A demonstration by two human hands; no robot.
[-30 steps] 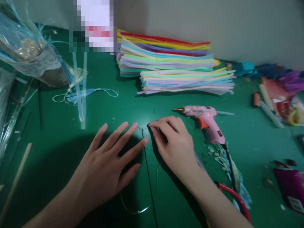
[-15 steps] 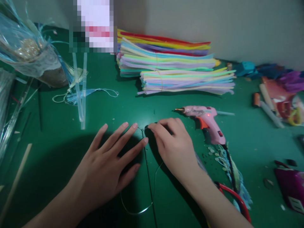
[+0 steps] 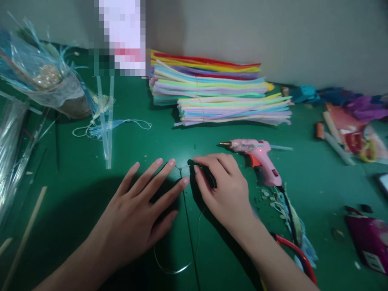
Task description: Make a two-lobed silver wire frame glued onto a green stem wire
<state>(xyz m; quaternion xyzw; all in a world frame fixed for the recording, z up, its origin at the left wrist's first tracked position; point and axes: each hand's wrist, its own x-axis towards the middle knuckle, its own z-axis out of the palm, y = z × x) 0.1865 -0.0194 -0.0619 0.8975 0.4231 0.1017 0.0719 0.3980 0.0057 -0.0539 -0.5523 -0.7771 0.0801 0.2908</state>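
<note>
My left hand (image 3: 144, 206) is spread flat on the green table, fingers apart, over part of a thin pale cord (image 3: 174, 272). The cord curves out below the palm in a loose loop. Between the hands, it meets the top end of a thin dark stick or wire (image 3: 188, 226) at a small knot or loop (image 3: 180, 168). My right hand (image 3: 226, 186) pinches the cord just right of that join, thumb and forefinger close together. The fingertips partly hide the held end.
A pink glue gun (image 3: 262, 155) with its red light on lies right of my hands. Bundles of pipe cleaners (image 3: 233, 109) are behind. Red-handled pliers (image 3: 298, 252) sit by my right forearm. Clear glue sticks (image 3: 108, 133) and a blue tassel (image 3: 104, 128) lie at back left.
My right hand has shifted slightly right and away from the join, baring a little more cord. The left hand stays spread in place. The whole view has tilted slightly.
</note>
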